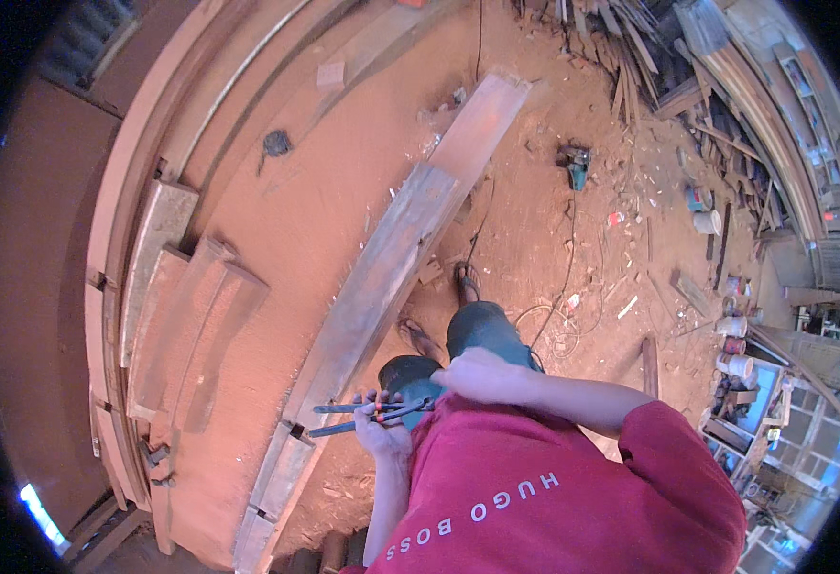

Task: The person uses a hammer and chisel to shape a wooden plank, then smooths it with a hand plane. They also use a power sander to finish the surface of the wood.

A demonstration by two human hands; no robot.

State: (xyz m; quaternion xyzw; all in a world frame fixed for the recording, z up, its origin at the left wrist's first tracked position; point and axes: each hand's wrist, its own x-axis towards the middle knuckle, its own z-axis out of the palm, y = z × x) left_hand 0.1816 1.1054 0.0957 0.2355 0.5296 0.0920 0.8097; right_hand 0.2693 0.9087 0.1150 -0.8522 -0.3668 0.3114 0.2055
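Observation:
My left hand (384,436) is closed around a dark plier-like tool (343,430) held in front of my lap. Its slim dark arms spread to the left, bear orange bands and come together near my knee. Over my thigh, my right hand (482,376) is curled just beyond the tool's joined end. Whatever its fingers grip, if anything, is hidden. A long weathered wooden beam (367,282) runs diagonally in front of me, to the left of my feet, with a dark notch (295,430) cut in its near part.
Curved timber pieces (195,335) lie at the left, near a long stacked beam (114,239). A green power tool (576,167) with a cord rests on the sandy floor. Scrap wood (630,57) is heaped at the far right; buckets (733,344) line the right side.

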